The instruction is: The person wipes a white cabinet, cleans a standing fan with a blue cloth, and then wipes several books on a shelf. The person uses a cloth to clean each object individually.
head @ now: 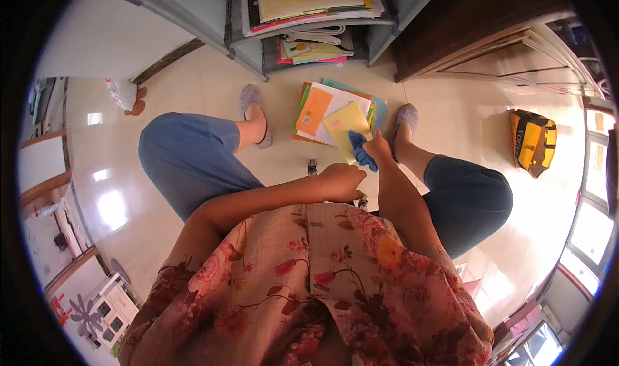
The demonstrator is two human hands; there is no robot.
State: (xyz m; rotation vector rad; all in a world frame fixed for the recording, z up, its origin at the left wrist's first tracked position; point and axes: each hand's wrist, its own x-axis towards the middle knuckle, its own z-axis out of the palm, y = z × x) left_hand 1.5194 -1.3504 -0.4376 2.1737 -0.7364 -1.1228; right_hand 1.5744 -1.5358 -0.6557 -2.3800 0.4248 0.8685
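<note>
My right hand (378, 146) grips a crumpled blue cloth (361, 152) over the near corner of a yellow booklet (346, 124). That booklet lies on top of a loose pile on the tiled floor, between my slippered feet. Next to it in the pile are an orange booklet (314, 107) with a printed code and a white sheet (336, 100). A light-blue folder (382, 106) sticks out at the pile's right side. Closer to my body, my left hand (341, 182) hangs with its fingers curled in. Nothing shows in it, though its palm side is hidden.
A grey shelf unit (309, 27) stands ahead, holding stacked papers and books (309, 1). Dark wooden furniture (464, 32) rises on the right, with a yellow and black bag (534, 141) on the floor nearby. Small casters (312, 165) show beneath me. A plastic bag (121, 93) lies left.
</note>
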